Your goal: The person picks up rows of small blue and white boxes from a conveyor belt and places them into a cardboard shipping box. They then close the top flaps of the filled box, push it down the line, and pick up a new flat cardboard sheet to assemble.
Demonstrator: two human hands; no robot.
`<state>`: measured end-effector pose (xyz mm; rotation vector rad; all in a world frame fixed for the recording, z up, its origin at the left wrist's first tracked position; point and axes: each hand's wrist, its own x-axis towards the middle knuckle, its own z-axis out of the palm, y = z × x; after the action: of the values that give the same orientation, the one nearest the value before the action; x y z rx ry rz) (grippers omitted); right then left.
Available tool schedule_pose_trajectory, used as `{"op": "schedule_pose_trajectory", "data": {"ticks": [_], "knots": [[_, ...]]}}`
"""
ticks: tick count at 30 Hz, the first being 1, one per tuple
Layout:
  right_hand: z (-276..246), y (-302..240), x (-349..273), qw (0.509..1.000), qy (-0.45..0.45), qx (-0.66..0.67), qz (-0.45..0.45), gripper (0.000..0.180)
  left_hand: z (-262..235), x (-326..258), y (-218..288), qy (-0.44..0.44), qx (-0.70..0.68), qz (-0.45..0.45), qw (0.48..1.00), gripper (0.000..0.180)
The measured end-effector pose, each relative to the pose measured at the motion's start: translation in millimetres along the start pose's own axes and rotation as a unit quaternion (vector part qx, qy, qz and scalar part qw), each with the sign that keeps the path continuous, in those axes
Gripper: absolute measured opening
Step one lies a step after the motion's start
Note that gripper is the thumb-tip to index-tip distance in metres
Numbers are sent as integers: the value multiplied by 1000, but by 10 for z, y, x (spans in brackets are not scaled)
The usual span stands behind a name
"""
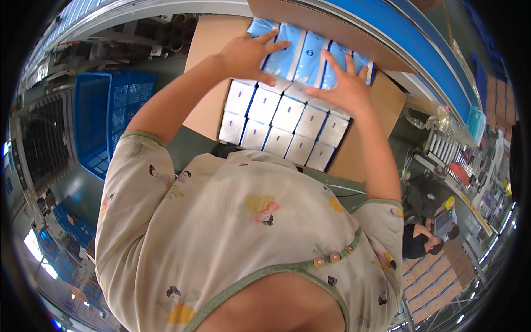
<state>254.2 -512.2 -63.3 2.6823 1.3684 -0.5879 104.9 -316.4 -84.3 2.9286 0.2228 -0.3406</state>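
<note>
An open cardboard carton (204, 105) stands before me, packed with tissue packs. At its far side, a row of blue-and-white plastic-wrapped packs (310, 52) lies with the printed faces up. Nearer to me, several white packs (289, 113) with blue edges stand in rows, their ends showing. My left hand (249, 56) rests on the left end of the blue row, fingers spread and thumb toward the white packs. Over the row's right part lies my right hand (347, 88), its fingers also spread apart. Neither hand is closed round a pack.
A blue plastic crate (94, 119) stands at the left. Beyond the carton runs a blue conveyor (412, 39) with a metal rail. Clear plastic wrap (426, 119) hangs at the right. Farther right are a person (420, 240) and stacked cartons (437, 282).
</note>
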Motion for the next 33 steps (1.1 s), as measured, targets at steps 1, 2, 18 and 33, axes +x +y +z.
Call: {"op": "schedule_pose_trajectory", "data": {"ticks": [1, 2, 18, 33], "knots": [[39, 202, 194, 999, -26, 7, -21, 88, -23, 147, -87, -3, -14, 36, 999, 87], [77, 335, 366, 997, -55, 11, -54, 87, 113, 286, -237, 25, -72, 53, 996, 83], [1227, -1, -1999, 903, -129, 397, 104, 28, 527, -35, -71, -95, 119, -46, 987, 58], [3285, 136, -2665, 826, 90, 512, 217, 67, -307, 225, 95, 240, 122, -1, 963, 62]]}}
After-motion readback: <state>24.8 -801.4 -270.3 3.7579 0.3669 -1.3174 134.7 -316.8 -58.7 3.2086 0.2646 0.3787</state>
